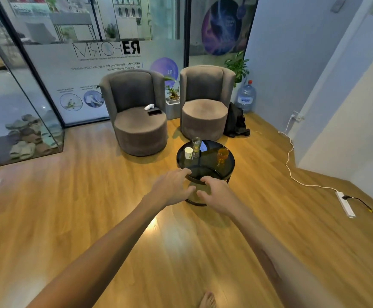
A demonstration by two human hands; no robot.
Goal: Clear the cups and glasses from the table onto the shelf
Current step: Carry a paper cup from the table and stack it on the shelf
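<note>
Both hands, left (172, 187) & right (217, 194), out front w/ fingers loosely spread, holding nothing; cups on worktop (205, 165) beyond.

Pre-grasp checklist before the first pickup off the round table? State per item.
1. Both hands free: left hand and right hand hold nothing. Ok.
2. Targets in view: white paper cup, clear glass, amber glass upright on the round table. Ok.
3. Hands at the cups: both are short of them, near the table's front edge. Not ok.
4. Amber glass holds liquid, spill risk. Not ok.
5. Shelf in view: none seen. Cannot tell.
</note>
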